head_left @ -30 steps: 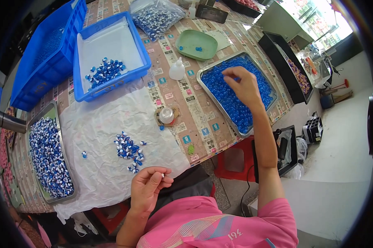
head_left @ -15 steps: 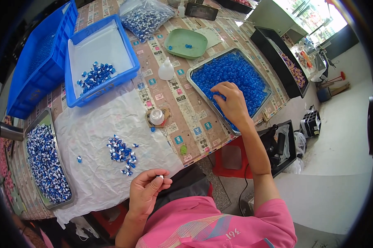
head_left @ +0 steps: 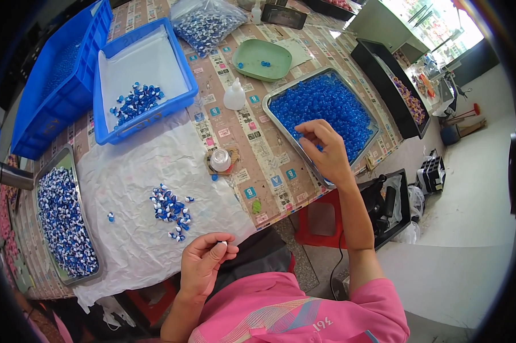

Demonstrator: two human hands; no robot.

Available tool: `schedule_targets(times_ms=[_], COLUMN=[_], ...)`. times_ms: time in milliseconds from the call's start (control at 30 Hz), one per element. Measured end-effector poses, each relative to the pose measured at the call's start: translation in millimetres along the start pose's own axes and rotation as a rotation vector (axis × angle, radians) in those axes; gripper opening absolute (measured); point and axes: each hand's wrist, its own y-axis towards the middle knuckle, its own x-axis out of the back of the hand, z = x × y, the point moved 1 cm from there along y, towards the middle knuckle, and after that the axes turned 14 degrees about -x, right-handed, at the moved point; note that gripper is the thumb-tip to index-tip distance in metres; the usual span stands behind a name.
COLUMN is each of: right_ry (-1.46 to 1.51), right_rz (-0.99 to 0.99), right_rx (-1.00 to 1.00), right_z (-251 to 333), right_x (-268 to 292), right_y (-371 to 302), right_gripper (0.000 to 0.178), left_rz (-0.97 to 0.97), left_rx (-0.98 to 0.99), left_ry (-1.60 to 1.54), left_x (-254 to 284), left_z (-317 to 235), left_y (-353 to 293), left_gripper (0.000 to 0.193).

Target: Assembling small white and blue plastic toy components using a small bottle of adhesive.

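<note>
My left hand [head_left: 204, 263] is closed in a pinch on a small white-tipped piece [head_left: 224, 243], just off the near table edge. Most of that piece is hidden by the fingers. My right hand [head_left: 330, 154] hovers over the near part of a metal tray [head_left: 269, 108] full of clear blue beads [head_left: 321, 103]. Its thumb and forefinger are curled toward each other; whatever they pinch is too small to make out. Left of my left hand, a loose pile of blue-and-white pieces [head_left: 171, 207] lies on crumpled white paper [head_left: 126, 251], with a single piece [head_left: 111, 217] apart from it.
A long tray [head_left: 69, 228] of blue-and-white pieces stands at left, below blue crates [head_left: 146, 123]. Midtable are a small jar [head_left: 220, 160], a white squeeze bottle [head_left: 234, 96] and a green dish [head_left: 269, 51]. A filled plastic bag [head_left: 206, 26] and a black tray [head_left: 384, 74] stand farther back.
My right hand has drawn back slightly toward me over the bead tray. My left hand keeps its pinch. The whole view has shifted a little.
</note>
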Motion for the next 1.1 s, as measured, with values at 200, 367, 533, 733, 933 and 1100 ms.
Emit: schedule_targets(times_ms=[200,367,533,733,933,1100], right_ry=[0.548,0.661,0.699,0.590,0.562,0.614], right_rz=[0.298,0.485,0.546,0.489,0.472,0.494], right_rx=[-0.222,-0.378,-0.312,-0.293,-0.335,-0.408], right_z=[19,37,40,50,57,62], right_x=[-32,-58,-79,-83,-84,-87], right_y=[-32,-51,-56,-60,-63,-65], right_gripper=[0.021,0.024,0.022,0.024,0.022,0.019], left_rz=[-0.033,-0.007,-0.046,-0.060,-0.037,-0.044], left_rx=[0.007,0.007,-0.017,-0.048,-0.058,-0.056], left_ry=[0.001,-0.009,-0.012,-0.021,-0.031,-0.073], left_x=[4,11,14,23,30,32], left_z=[-1,-4,-10,-17,-21,-22], left_y=[5,6,6,9,8,7], left_gripper=[0.020,0.023,0.022,0.023,0.024,0.023])
